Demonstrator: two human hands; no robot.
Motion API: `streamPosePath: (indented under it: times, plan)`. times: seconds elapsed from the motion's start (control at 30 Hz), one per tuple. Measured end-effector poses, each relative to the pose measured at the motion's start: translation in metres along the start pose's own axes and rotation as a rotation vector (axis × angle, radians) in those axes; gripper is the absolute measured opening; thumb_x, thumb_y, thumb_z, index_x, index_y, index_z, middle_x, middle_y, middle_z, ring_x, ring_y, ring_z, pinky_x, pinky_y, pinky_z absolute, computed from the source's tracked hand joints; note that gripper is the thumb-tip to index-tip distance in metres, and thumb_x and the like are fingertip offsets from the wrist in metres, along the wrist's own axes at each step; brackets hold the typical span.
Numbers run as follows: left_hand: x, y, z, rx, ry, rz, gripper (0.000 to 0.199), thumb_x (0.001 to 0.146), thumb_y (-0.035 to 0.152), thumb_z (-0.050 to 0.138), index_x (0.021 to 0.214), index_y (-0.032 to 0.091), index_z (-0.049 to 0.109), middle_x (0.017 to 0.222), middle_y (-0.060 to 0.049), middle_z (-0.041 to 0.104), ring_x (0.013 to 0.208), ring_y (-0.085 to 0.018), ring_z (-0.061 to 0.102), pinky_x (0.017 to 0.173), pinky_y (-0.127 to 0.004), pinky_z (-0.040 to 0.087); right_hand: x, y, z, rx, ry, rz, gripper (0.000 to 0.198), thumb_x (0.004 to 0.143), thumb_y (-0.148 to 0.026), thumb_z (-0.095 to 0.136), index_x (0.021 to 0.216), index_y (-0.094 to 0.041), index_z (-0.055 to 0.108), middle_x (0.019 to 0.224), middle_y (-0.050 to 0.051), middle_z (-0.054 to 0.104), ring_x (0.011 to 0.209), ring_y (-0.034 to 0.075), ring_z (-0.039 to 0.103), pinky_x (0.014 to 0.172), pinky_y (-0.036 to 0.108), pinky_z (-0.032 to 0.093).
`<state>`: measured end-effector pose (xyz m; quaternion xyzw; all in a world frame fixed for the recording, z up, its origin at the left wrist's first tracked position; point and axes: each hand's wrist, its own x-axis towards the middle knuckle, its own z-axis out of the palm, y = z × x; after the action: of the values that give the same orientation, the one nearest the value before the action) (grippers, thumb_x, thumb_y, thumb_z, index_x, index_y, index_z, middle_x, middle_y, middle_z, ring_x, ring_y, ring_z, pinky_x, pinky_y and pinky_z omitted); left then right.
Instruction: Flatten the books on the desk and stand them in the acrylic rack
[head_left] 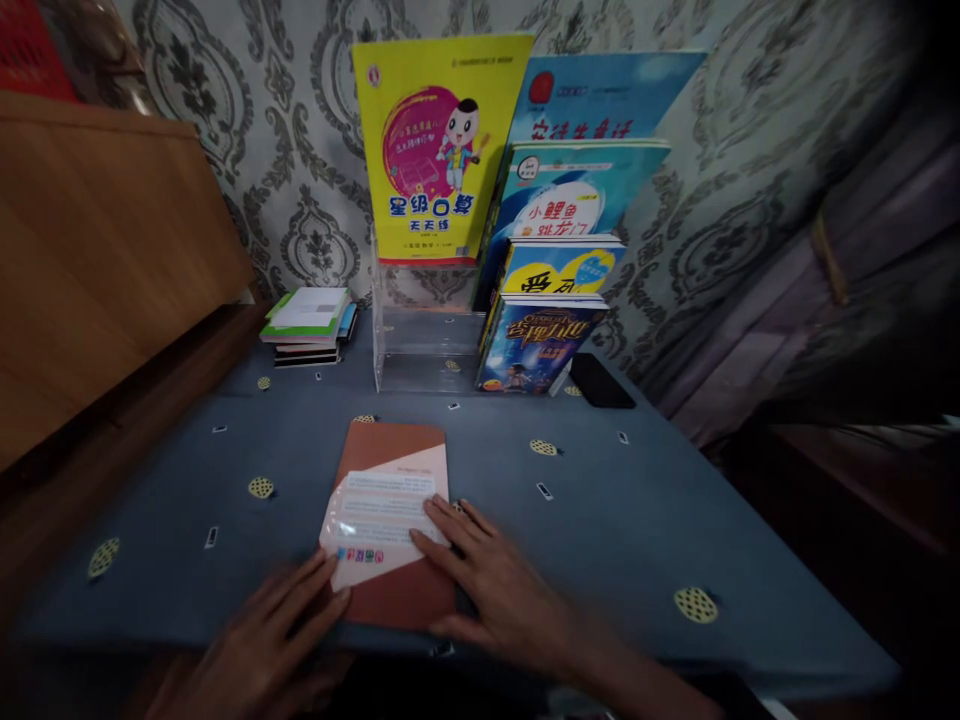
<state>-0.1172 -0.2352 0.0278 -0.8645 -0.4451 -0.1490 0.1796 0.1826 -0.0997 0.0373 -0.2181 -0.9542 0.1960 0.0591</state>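
A reddish-brown and pale pink booklet (390, 590) lies flat near the table's front edge, its printed text upside down to me. Light glints off its surface. My left hand (259, 630) is at the booklet's lower left edge, with fingers stretched out and their tips touching it. The fingers of my right hand (487, 580) rest flat across the right side of the cover, and its thumb is by the lower right corner. Neither hand grips the booklet.
A clear acrylic stand (427, 335) holds a yellow workbook (420, 225) and several stepped books (536, 345). Behind left sits a stack of booklets (307, 325). A black flat object (600, 380) lies right of the stand. The blue cloth (600, 520) covers the table; a wooden cabinet (112, 250) stands left.
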Motion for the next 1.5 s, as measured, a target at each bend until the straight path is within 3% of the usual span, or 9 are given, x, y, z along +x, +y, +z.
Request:
streamPosePath:
  times: [0.17, 0.3, 0.43, 0.73, 0.93, 1.1, 1.2, 1.33, 1.5]
  plan:
    - [-0.009, 0.01, -0.008, 0.079, -0.013, 0.105, 0.04, 0.104, 0.024, 0.036, 0.135, 0.027, 0.06, 0.126, -0.001, 0.071, 0.115, -0.016, 0.065, 0.091, -0.022, 0.055, -0.037, -0.013, 0.009, 0.031, -0.03, -0.101, 0.103, 0.074, -0.062, 0.077, 0.157, -0.026, 0.028, 0.161, 0.02, 0.027, 0.15, 0.036, 0.022, 0.119, 0.06, 0.027]
    - [-0.02, 0.005, -0.001, 0.052, -0.024, 0.135, 0.04, 0.102, 0.023, 0.04, 0.137, 0.022, 0.059, 0.127, -0.003, 0.07, 0.116, -0.017, 0.065, 0.094, -0.022, 0.054, -0.041, -0.019, 0.017, -0.076, 0.017, -0.075, 0.067, 0.089, -0.026, 0.069, 0.15, -0.026, 0.043, 0.155, 0.016, 0.041, 0.146, 0.029, 0.036, 0.118, 0.052, 0.034]
    - [-0.022, -0.004, -0.006, -0.007, -0.011, 0.144, 0.05, 0.099, 0.013, 0.036, 0.147, 0.025, 0.049, 0.126, -0.001, 0.071, 0.113, -0.016, 0.067, 0.091, -0.022, 0.056, -0.036, -0.019, 0.016, -0.071, 0.146, -0.093, 0.043, 0.099, -0.023, 0.052, 0.141, -0.02, 0.053, 0.144, 0.012, 0.057, 0.136, 0.025, 0.051, 0.111, 0.044, 0.047]
    - [0.038, -0.031, -0.033, -0.373, 0.189, -0.324, 0.044, 0.101, 0.033, 0.044, 0.145, 0.033, 0.046, 0.112, -0.002, 0.074, 0.105, -0.022, 0.069, 0.088, -0.033, 0.058, -0.01, 0.025, -0.012, 0.121, 0.567, -0.051, 0.04, 0.103, -0.028, 0.043, 0.142, -0.029, 0.052, 0.13, 0.009, 0.068, 0.124, 0.021, 0.062, 0.104, 0.039, 0.054]
    - [0.101, -0.051, -0.008, -0.716, 0.42, -0.536, 0.049, 0.098, 0.034, 0.053, 0.143, 0.023, 0.038, 0.106, -0.008, 0.073, 0.095, -0.021, 0.071, 0.08, -0.033, 0.058, 0.02, 0.039, -0.03, 0.234, 0.673, 0.072, 0.031, 0.102, -0.033, 0.043, 0.115, -0.023, 0.069, 0.104, 0.009, 0.075, 0.095, 0.023, 0.071, 0.083, 0.037, 0.059]
    - [0.149, -0.078, -0.017, -0.979, 0.659, -0.71, 0.055, 0.083, 0.036, 0.071, 0.129, 0.024, 0.044, 0.097, -0.003, 0.07, 0.077, -0.017, 0.067, 0.064, -0.027, 0.055, 0.04, 0.03, -0.044, 0.41, 0.76, 0.168, 0.027, 0.097, -0.037, 0.05, 0.089, -0.02, 0.069, 0.084, 0.004, 0.073, 0.075, 0.019, 0.067, 0.069, 0.028, 0.053]
    - [0.157, -0.1, -0.005, -1.124, 0.497, -0.775, 0.053, 0.078, 0.038, 0.072, 0.121, 0.024, 0.046, 0.076, 0.003, 0.066, 0.056, -0.014, 0.058, 0.047, -0.022, 0.044, 0.048, 0.029, -0.039, 0.645, 0.714, 0.26, 0.03, 0.094, -0.045, 0.052, 0.085, -0.019, 0.065, 0.074, 0.001, 0.068, 0.066, 0.016, 0.063, 0.058, 0.024, 0.048]
    - [0.145, -0.12, 0.046, -1.2, 0.253, -0.884, 0.055, 0.068, 0.045, 0.072, 0.11, 0.021, 0.044, 0.061, 0.009, 0.056, 0.044, -0.01, 0.049, 0.042, -0.02, 0.037, 0.056, 0.041, -0.019, 0.802, 0.586, 0.4, 0.033, 0.087, -0.051, 0.058, 0.078, -0.019, 0.061, 0.06, -0.002, 0.061, 0.054, 0.013, 0.057, 0.049, 0.022, 0.043]
    - [0.141, -0.134, 0.09, -0.893, 0.029, -0.887, 0.043, 0.075, 0.047, 0.056, 0.107, 0.02, 0.046, 0.06, 0.009, 0.053, 0.044, -0.011, 0.048, 0.046, -0.022, 0.035, 0.067, 0.059, -0.006, 0.783, 0.496, 0.531, 0.021, 0.085, -0.037, 0.057, 0.073, -0.02, 0.057, 0.053, -0.005, 0.057, 0.043, 0.012, 0.053, 0.045, 0.022, 0.041]
